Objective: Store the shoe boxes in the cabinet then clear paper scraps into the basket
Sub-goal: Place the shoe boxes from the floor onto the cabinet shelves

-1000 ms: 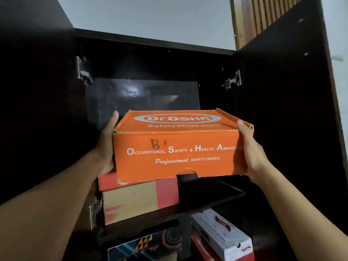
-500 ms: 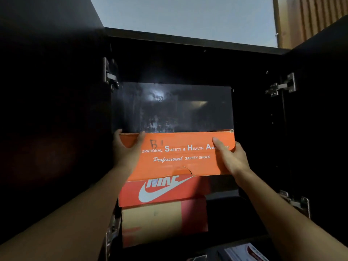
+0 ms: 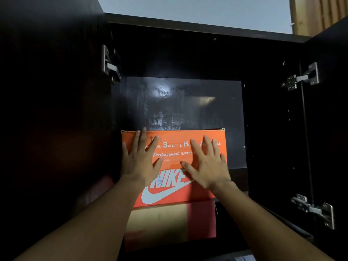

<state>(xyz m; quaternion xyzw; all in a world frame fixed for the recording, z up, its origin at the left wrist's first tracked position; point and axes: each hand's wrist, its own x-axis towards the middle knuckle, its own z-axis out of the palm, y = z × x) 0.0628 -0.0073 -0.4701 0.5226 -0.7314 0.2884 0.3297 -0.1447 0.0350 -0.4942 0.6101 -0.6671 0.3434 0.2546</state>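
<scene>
The top box (image 3: 174, 138) is sitting on two stacked boxes (image 3: 169, 194) inside the cabinet (image 3: 188, 27). The left hand (image 3: 139, 163) and right hand (image 3: 207, 167) are lying side by side against its front.

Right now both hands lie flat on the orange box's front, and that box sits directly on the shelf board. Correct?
Not on the shelf board: the head view shows the orange box resting on the red Nike box, top of a stack. The left hand and right hand do lie flat on its front.
</scene>
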